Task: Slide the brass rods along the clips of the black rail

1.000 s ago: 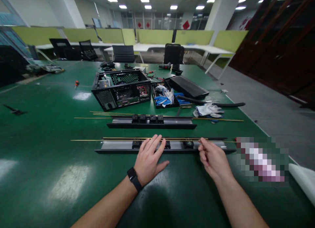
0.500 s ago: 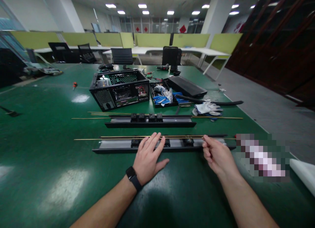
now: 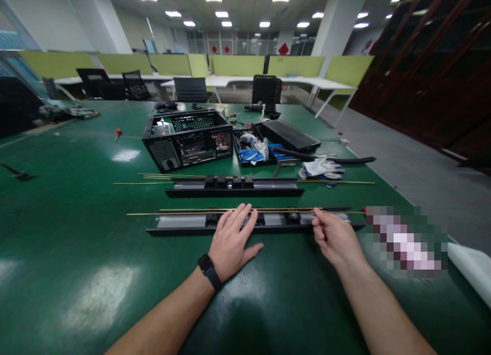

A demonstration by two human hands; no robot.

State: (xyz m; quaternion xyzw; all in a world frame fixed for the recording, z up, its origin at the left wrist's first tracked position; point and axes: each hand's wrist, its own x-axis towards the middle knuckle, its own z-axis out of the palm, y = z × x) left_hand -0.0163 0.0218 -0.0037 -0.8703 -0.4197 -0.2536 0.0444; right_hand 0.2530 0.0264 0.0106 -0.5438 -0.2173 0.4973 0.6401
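Observation:
My left hand [image 3: 235, 245] lies palm down with outstretched fingers over the middle of the nearer long black rail [image 3: 176, 231]. Its fingertips reach thin brass-coloured rods that run lengthwise above the rail, and it covers part of the black blocks inside. My right hand [image 3: 337, 237] is closed near the rail's right end, thumb and forefinger pinching a thin rod [image 3: 142, 214]. This rod sticks out past the rail's left end. One black block [image 3: 293, 216] shows between my hands.
Behind lies a second black rail [image 3: 233, 193] with several black blocks and rods. Farther back are an open computer case [image 3: 192, 145], a tray of gloves [image 3: 255, 149], a loose glove [image 3: 322, 168] and a flat black panel [image 3: 289, 134]. A blurred-out patch [image 3: 402, 240] lies right of my hand.
The left end of the thin rod has slid to the right, nearer the rail's end. My hands keep nearly the same places; the view has shifted slightly.

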